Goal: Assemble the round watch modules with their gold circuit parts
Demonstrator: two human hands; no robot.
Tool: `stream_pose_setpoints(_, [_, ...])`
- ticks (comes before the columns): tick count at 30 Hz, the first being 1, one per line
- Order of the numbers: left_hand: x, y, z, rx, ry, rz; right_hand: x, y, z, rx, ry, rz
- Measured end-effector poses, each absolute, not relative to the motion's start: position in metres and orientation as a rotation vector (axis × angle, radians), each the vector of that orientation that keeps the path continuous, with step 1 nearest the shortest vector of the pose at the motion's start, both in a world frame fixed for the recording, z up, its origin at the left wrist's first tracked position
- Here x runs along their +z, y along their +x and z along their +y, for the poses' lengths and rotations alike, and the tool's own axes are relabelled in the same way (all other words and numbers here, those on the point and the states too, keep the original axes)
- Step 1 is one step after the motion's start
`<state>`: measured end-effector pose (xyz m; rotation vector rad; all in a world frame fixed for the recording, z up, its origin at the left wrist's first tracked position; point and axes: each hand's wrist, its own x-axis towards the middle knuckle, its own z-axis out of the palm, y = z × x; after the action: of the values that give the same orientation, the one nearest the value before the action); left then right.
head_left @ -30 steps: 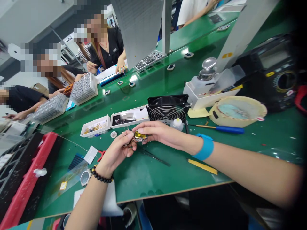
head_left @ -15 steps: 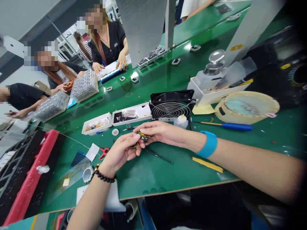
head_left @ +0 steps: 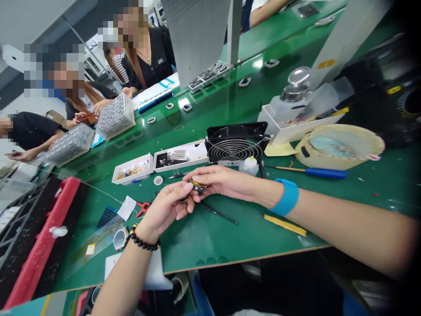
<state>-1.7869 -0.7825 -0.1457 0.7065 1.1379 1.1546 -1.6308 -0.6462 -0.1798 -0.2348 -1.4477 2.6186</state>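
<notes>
A small dark part with yellow and metallic pieces (head_left: 198,186) is pinched between both hands above the green table (head_left: 197,250). My left hand (head_left: 171,202), with a black bead bracelet at the wrist, grips its left side. From the right, my right hand (head_left: 219,181) holds its other edge; a blue band (head_left: 285,197) circles that wrist. Fingers cover much of the part. Just below them lies a thin black tool (head_left: 219,213). A round watch case (head_left: 120,238) rests on the left, near red tweezers (head_left: 142,209).
Behind the hands stand a black fan (head_left: 235,142), two white trays (head_left: 133,169) and a small bottle (head_left: 249,166). A blue-handled screwdriver (head_left: 325,174) and round tub (head_left: 340,147) are at right. People sit across the table; a red rail (head_left: 42,241) runs left.
Both hands stay nearly still around the part. Across the table, the person in black has drawn their hands back from the blue strip.
</notes>
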Motion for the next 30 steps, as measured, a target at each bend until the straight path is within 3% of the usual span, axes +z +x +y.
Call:
stream_pose_setpoints(10, [-0.141,-1.786,-0.785,1.145,0.722,1.177,-0.180,-1.631,-0.647,2.577,-0.275,-1.487])
stream_pose_setpoints(18, [-0.149,-1.791,-0.784,1.102,0.827,1.350,-0.171,-1.632,-0.648,2.116,-0.425,-1.754])
stream_pose_setpoints(30, [-0.147,-1.786,-0.784,1.484,0.914,1.556,-0.168,-1.630,-0.654,1.873,-0.393,-1.682])
